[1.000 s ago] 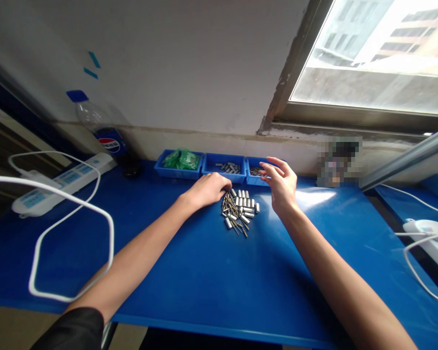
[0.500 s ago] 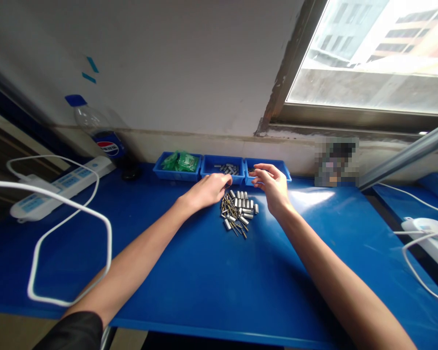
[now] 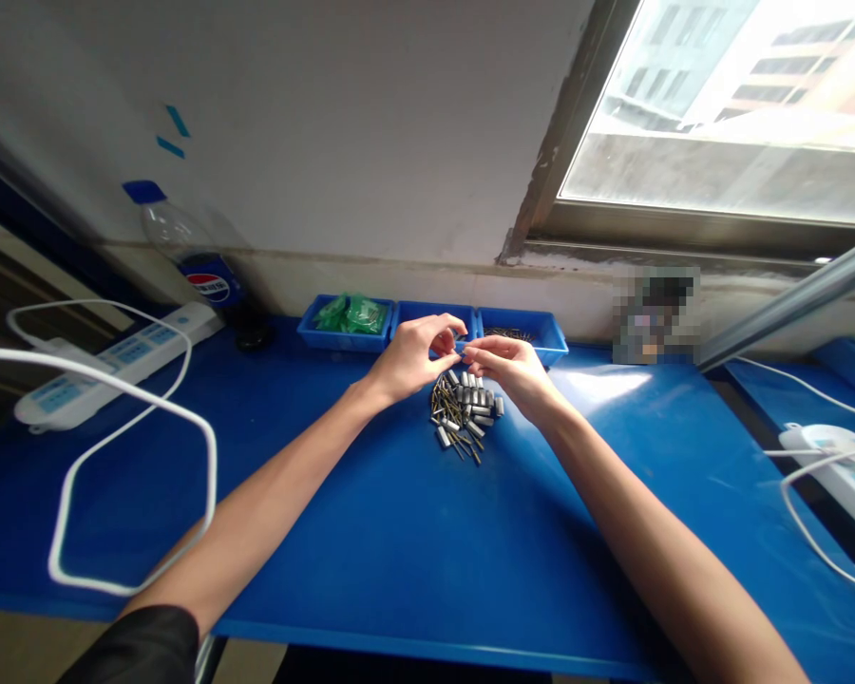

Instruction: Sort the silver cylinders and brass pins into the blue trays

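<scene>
My left hand (image 3: 414,357) and my right hand (image 3: 514,372) meet above the front edge of the blue bins. The left thumb and forefinger are pinched round a small grey metal cylinder (image 3: 460,337), mostly covered by the fingers. My right fingertips press together right beside it, and what they pinch is too small to make out. Just below the hands, a pile of short metal cylinders (image 3: 482,398) and thin brass-coloured pins (image 3: 450,405) lies on the blue table (image 3: 399,532). Behind the left hand, the middle bin (image 3: 427,309) is largely hidden.
The left bin (image 3: 313,332) holds green packets (image 3: 362,315); the right bin (image 3: 552,342) holds thin dark pins (image 3: 507,333). A cola bottle (image 3: 210,280) and a power strip (image 3: 124,366) stand at left. A white cable (image 3: 210,475) loops over my left forearm.
My left hand has risen from the middle bin's front edge. My right hand has come away from the right bin, moving left until its fingertips meet the left ones.
</scene>
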### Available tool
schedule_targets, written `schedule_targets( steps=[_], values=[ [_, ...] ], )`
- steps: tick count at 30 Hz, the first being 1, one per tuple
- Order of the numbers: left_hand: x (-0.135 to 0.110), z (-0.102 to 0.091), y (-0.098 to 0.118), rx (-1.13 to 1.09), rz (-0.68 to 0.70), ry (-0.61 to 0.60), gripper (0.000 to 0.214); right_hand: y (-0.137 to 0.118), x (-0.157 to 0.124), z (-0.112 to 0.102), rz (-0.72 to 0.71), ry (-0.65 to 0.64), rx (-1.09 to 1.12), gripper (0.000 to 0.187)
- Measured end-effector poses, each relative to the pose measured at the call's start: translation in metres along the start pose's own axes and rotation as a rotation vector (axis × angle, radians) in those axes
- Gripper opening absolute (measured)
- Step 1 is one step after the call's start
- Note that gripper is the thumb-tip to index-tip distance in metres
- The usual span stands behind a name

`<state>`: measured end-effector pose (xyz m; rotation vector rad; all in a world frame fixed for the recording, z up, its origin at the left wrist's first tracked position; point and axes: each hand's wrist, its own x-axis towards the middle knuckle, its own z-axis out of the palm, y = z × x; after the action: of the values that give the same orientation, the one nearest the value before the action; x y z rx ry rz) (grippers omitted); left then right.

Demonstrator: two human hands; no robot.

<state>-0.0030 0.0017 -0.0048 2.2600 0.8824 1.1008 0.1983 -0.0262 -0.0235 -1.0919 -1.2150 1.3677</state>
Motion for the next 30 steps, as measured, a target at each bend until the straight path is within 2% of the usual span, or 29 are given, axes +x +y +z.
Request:
schedule_targets(
  steps=[2,4,8,11,14,18,20,24,26,28,30],
  values=[
    [0.000,-0.001,-0.001,0.042,-0.013,0.009,0.021,0.000,0.000,0.000,-0.010,0.046,0.004,0.036],
    [0.000,-0.004,-0.002,0.106,-0.029,-0.007,0.017,0.000,0.002,-0.002,-0.058,0.160,-0.002,0.034],
    [-0.002,-0.010,-0.004,0.201,-0.093,-0.190,0.012,-0.004,0.005,-0.010,-0.192,0.413,-0.043,0.036],
    [-0.004,-0.011,-0.007,0.253,-0.131,-0.259,0.011,-0.006,0.008,-0.019,-0.236,0.511,-0.036,0.040],
    [-0.004,-0.012,-0.009,0.294,-0.131,-0.225,0.011,-0.007,0.011,-0.026,-0.230,0.555,-0.003,0.034],
    [-0.001,-0.018,-0.013,0.288,-0.174,-0.119,0.013,-0.008,0.015,-0.037,-0.235,0.621,-0.004,0.025],
    [-0.001,-0.021,-0.014,0.267,-0.192,-0.084,0.012,-0.008,0.016,-0.046,-0.243,0.702,-0.015,0.023],
    [-0.002,-0.021,-0.011,0.225,-0.195,-0.078,0.011,-0.001,0.013,-0.070,-0.308,0.943,-0.011,0.020],
    [-0.003,-0.018,-0.007,0.210,-0.185,-0.090,0.012,0.006,0.007,-0.085,-0.309,1.033,0.008,0.025],
    [-0.003,-0.016,-0.003,0.204,-0.167,-0.117,0.012,0.015,0.000,-0.100,-0.282,1.135,0.008,0.042],
    [-0.003,-0.014,0.001,0.203,-0.153,-0.145,0.013,0.021,-0.004,-0.113,-0.213,1.178,0.014,0.058]
  ],
)
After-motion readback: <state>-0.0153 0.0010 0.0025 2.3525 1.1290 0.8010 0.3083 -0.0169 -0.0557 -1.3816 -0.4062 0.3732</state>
